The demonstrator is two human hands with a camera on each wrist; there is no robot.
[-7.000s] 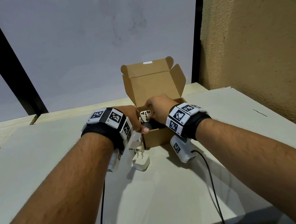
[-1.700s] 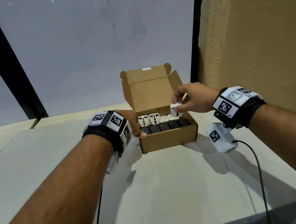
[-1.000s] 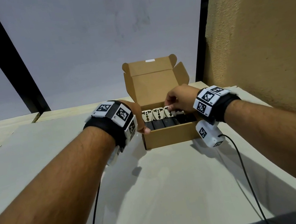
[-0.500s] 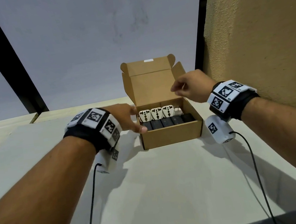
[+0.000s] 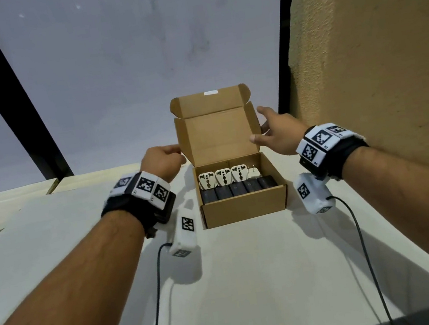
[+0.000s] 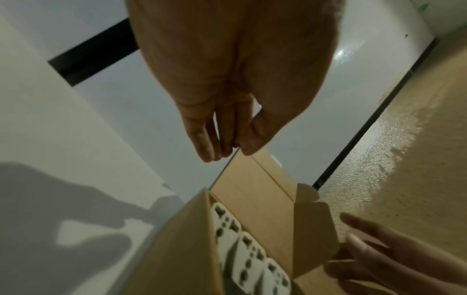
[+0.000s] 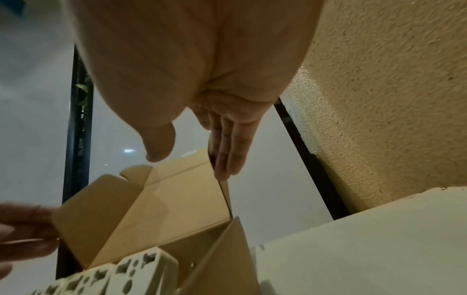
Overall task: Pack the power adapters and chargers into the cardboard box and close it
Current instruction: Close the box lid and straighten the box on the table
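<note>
The cardboard box [image 5: 244, 208] stands open on the white table, its lid [image 5: 217, 133] upright at the back. Inside, white plug adapters [image 5: 222, 176] fill the back row and several black chargers [image 5: 238, 188] the front row. My left hand [image 5: 175, 153] is at the lid's left side flap; in the left wrist view, thumb and fingers [image 6: 209, 147] pinch that flap's edge [image 6: 227, 165]. My right hand [image 5: 259, 124] straddles the right side flap [image 7: 225, 191], open. Its straight fingers [image 7: 227, 159] lie along the outside and its thumb stays apart on the inside.
A rough tan wall [image 5: 377, 80] rises close to the box's right. Behind the box is a pale window pane with black frame bars [image 5: 284, 67]. The table [image 5: 255, 282] stretches towards me, and two black cables [image 5: 156, 298] hang from my wrist cameras.
My right hand set the last white adapter into the back row and let go. Both hands then rose from the box to the lid's side flaps.
</note>
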